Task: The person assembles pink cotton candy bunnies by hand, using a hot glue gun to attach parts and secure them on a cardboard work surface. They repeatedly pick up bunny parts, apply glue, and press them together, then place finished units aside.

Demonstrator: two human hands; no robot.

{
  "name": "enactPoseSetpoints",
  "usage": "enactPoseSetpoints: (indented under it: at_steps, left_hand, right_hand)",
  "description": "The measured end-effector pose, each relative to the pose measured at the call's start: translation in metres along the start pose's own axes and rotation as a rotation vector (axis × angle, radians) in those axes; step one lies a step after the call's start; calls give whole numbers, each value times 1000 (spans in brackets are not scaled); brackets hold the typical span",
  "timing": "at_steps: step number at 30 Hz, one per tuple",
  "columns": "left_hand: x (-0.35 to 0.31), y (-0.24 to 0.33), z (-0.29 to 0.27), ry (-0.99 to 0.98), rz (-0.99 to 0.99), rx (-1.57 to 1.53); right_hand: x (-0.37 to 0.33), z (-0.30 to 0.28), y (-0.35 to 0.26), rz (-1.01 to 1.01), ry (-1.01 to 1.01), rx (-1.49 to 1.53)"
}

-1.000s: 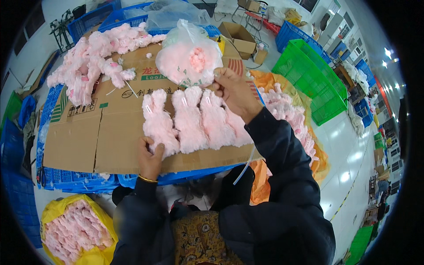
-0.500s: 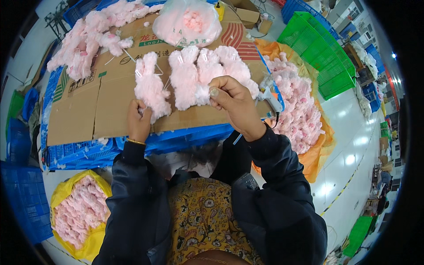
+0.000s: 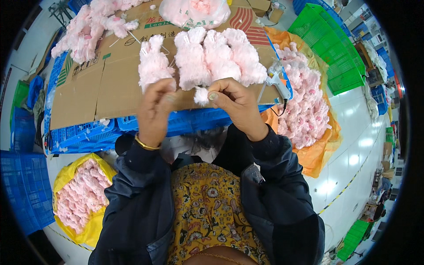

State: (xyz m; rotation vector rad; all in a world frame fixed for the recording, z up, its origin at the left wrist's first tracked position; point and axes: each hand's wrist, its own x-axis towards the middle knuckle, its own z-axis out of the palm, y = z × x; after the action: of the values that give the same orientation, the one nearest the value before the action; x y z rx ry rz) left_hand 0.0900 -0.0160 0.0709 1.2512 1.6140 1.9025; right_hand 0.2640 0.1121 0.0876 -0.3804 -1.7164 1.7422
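Note:
Pinched between the thumb and fingers of my right hand point(image 3: 238, 106) is a small fluffy pale-pink pom-pom point(image 3: 201, 96), held just over the near edge of the cardboard point(image 3: 118, 79). My left hand point(image 3: 153, 112) is blurred by motion, over the lower end of the leftmost pink plush rabbit point(image 3: 153, 62); whether its fingers hold anything does not show. Three more plush rabbits point(image 3: 193, 59) lie side by side in front of my right hand. A white glue gun point(image 3: 279, 85) rests at the right corner of the cardboard.
Pink plush pieces are heaped at the table's far left point(image 3: 84, 33). A clear bag point(image 3: 196, 13) of pink fluff stands at the back. An orange sack point(image 3: 316, 165) of plush lies right, a yellow sack point(image 3: 95, 229) lower left. Green crate point(image 3: 327, 48) stands far right.
My left hand has let go of the leftmost plush rabbit and moved right, towards the pom-pom. My right hand has drawn the pom-pom clear of the plush rabbits. The view has shifted slightly.

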Motion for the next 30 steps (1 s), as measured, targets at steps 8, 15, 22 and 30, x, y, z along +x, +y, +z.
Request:
enactPoseSetpoints:
  at_steps: [8, 15, 22, 30]
  left_hand:
    - [-11, -5, 28, -198, -360, -448]
    - [-12, -8, 26, -151, -447, -439]
    - [-9, -13, 22, -228, -456, -490]
    - [-17, -25, 25, -151, -602, -572]
  right_hand:
    - [-9, 12, 20, 1, 56, 58]
    - [-14, 18, 12, -30, 37, -204]
    - [-15, 15, 19, -144, 38, -471]
    - [-16, 18, 19, -414, 99, -800]
